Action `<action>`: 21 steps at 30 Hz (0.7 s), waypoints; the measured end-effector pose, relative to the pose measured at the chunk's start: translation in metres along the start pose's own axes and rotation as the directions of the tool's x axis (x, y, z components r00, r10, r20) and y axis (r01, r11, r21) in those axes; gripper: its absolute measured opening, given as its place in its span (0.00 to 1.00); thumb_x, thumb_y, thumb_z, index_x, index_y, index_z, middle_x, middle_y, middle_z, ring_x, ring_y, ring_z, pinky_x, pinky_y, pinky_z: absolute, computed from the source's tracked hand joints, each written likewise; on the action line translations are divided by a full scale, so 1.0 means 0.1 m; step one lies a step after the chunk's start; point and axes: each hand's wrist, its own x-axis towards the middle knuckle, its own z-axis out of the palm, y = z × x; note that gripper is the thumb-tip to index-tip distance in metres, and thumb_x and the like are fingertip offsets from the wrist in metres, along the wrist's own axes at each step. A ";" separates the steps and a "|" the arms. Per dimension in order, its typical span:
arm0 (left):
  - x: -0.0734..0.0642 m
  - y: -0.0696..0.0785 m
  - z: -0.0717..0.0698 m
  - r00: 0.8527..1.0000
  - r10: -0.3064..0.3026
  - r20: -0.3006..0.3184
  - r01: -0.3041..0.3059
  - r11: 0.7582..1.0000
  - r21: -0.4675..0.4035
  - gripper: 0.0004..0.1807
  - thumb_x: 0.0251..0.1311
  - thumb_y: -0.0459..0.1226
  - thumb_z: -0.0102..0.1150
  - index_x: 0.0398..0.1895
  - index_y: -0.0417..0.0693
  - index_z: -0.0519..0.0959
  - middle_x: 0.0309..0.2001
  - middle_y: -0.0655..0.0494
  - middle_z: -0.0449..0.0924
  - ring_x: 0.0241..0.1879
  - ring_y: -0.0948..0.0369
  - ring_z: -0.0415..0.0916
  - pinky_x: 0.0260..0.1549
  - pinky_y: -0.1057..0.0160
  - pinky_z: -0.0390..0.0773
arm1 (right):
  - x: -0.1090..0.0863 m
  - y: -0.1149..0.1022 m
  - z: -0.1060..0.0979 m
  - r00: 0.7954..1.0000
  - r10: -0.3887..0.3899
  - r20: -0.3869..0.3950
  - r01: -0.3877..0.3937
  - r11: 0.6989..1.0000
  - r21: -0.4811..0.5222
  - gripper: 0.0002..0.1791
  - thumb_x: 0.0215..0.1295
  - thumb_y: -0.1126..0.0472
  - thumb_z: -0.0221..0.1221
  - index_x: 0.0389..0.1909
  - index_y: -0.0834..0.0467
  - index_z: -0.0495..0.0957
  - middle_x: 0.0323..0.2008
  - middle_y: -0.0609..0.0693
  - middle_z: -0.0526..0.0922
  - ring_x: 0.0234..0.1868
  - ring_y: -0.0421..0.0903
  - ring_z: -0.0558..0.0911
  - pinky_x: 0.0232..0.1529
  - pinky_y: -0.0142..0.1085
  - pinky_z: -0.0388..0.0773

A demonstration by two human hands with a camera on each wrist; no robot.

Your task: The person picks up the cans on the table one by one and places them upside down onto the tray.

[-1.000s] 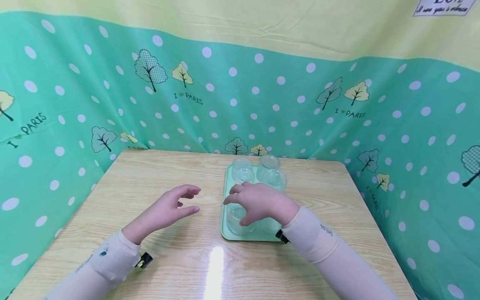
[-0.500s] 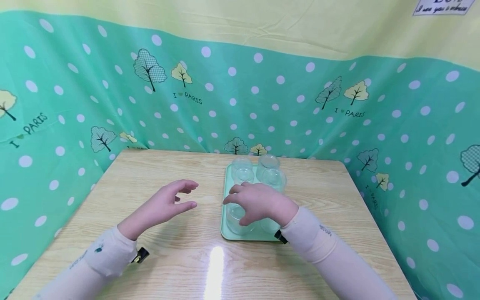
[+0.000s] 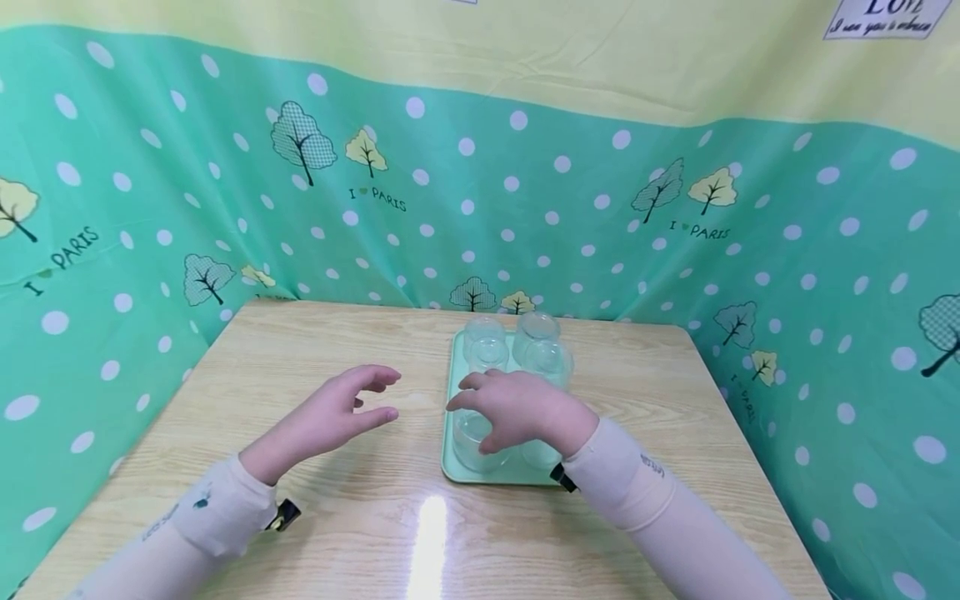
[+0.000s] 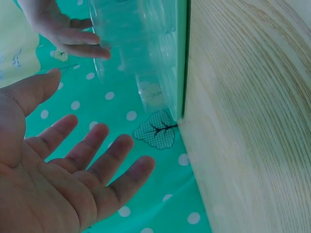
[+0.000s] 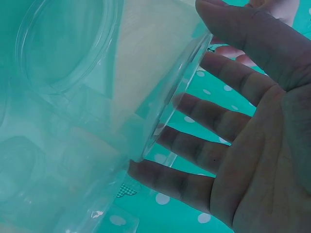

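My right hand [image 3: 517, 408] is held over the green tray [image 3: 447, 454], fingers loosely bent and spread. Under it stands a clear cup [image 3: 471, 446], partly hidden by the hand. In the right wrist view the fingertips of my right hand [image 5: 252, 145] lie right at the rim of a clear cup [image 5: 131, 131], with the thumb above. To the left of the tray hovers my left hand [image 3: 337, 412], its thumb and fingers apart. The left wrist view shows my left hand [image 4: 68, 179] palm visible, with nothing in it.
More clear cups [image 3: 484, 337] stand at the tray's back, one of them [image 3: 537, 327] at its back right. The tray rests on a wooden table [image 3: 337, 333]. A green dotted curtain [image 3: 420, 225] hangs behind the table and along both sides.
The left hand has shifted very slightly to and fro beside the tray. The right hand and the cups have stayed in place; the head view has tilted a little.
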 end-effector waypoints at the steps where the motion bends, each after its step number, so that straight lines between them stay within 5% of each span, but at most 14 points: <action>1: 0.00 0.00 0.00 1.000 0.003 0.001 -0.003 1.000 0.001 0.29 0.65 0.45 0.70 0.67 0.47 0.74 0.63 0.53 0.78 0.62 0.48 0.75 0.55 0.40 0.79 | 0.00 0.00 0.00 1.000 0.000 -0.001 0.000 1.000 0.001 0.38 0.56 0.49 0.74 0.69 0.37 0.74 0.70 0.44 0.72 0.68 0.49 0.74 0.53 0.43 0.82; 21: 0.00 0.03 0.05 0.998 0.058 0.035 -0.060 0.996 0.064 0.29 0.65 0.49 0.69 0.66 0.50 0.75 0.64 0.55 0.77 0.62 0.49 0.74 0.59 0.41 0.77 | -0.10 0.03 -0.03 0.993 -0.040 -0.110 0.044 0.998 0.033 0.34 0.65 0.47 0.68 0.72 0.43 0.71 0.68 0.45 0.74 0.68 0.45 0.74 0.58 0.42 0.81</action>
